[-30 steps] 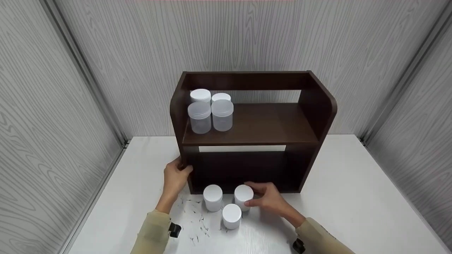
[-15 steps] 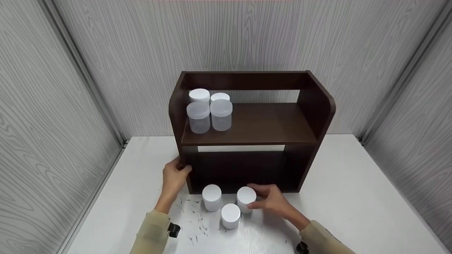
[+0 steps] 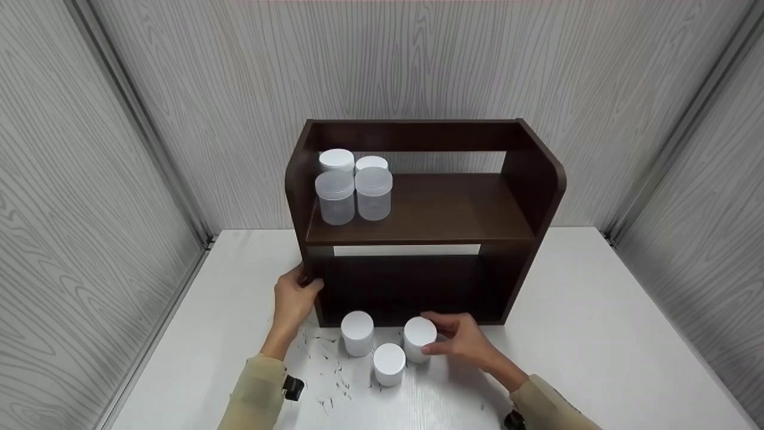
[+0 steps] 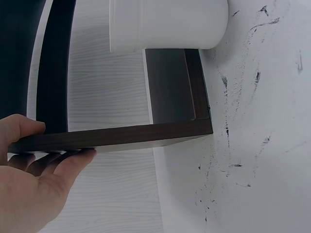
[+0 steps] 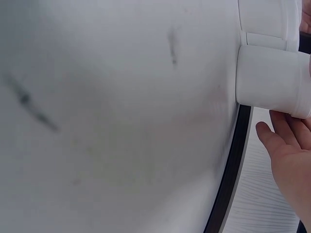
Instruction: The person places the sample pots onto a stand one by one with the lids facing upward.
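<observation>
White jar [image 3: 419, 339], opaque, squat, flat-lidded, upright on bench [image 3: 597, 334] just near of dark shelf unit [image 3: 418, 209]; held in right grip [image 3: 462, 343], fingers curled round. Two like jars [image 3: 357, 333] [image 3: 389, 364] close left. Left grip [image 3: 293, 298] clasping shelf's left panel. Scuffed white bench, grey woodgrain walls [image 3: 89, 179]. Open bench right.

The surface [image 3: 597, 334] is white with a faint wood grain, and many small dark marks are scattered on its near part. Three walls [image 3: 239, 89] close the space at the left, back and right; they are covered with pale grey panels in a wavy wood-grain pattern. Grey metal strips [image 3: 143, 125] run along the two back corners. The light is soft and even, with only weak shadows.
</observation>
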A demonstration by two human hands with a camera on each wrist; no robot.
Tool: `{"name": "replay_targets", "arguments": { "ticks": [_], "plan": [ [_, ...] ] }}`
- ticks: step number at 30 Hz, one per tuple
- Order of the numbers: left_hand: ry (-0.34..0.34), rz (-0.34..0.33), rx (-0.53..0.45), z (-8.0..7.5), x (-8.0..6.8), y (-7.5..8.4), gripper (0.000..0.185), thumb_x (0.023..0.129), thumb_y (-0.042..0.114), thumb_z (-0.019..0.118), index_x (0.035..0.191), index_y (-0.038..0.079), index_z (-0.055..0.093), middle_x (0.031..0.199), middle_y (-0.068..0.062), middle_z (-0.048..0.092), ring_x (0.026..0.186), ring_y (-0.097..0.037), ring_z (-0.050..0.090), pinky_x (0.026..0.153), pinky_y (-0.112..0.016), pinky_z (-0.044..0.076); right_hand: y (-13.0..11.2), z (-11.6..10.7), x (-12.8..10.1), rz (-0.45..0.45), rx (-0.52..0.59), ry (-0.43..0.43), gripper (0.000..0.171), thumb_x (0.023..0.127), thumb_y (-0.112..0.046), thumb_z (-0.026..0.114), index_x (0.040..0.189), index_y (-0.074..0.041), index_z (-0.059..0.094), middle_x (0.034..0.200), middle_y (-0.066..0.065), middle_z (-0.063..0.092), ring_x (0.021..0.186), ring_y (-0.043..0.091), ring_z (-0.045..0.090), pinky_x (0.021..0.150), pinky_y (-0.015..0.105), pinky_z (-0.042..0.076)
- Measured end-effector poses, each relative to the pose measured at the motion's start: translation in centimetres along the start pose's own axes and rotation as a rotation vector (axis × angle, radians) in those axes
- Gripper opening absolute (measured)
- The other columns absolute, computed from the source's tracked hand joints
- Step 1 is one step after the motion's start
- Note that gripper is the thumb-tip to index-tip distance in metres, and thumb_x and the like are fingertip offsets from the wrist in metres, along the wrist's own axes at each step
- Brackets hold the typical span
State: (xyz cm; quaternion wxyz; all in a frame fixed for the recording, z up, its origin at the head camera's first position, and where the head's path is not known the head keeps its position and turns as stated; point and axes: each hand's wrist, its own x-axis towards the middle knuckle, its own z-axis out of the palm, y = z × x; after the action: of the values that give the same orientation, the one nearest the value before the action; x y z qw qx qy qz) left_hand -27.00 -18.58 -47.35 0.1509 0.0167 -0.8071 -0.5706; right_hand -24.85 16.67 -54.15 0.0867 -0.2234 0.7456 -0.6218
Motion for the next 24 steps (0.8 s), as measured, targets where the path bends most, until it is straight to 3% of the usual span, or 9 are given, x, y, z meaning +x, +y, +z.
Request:
{"name": "replay_targets", "arguments": {
  "ticks": [24],
  "plan": [
    [0.014, 0.007, -0.011, -0.01, -0.06, 0.06, 0.057, 0.093, 0.003, 0.066, 0.146, -0.012, 0.053, 0.135, -0.03, 0.064, 0.126, -0.042, 0.063, 0.101, -0.05, 0.055, 0.26, -0.57, -0.42, 0.009, -0.031, 0.0, 0.073, 0.078, -0.007, 0.093, 0.141, 0.01, 0.061, 0.142, 0.024, 0.061, 0.135, 0.037, 0.055, 0.109, 0.031, 0.047]
  ]
}}
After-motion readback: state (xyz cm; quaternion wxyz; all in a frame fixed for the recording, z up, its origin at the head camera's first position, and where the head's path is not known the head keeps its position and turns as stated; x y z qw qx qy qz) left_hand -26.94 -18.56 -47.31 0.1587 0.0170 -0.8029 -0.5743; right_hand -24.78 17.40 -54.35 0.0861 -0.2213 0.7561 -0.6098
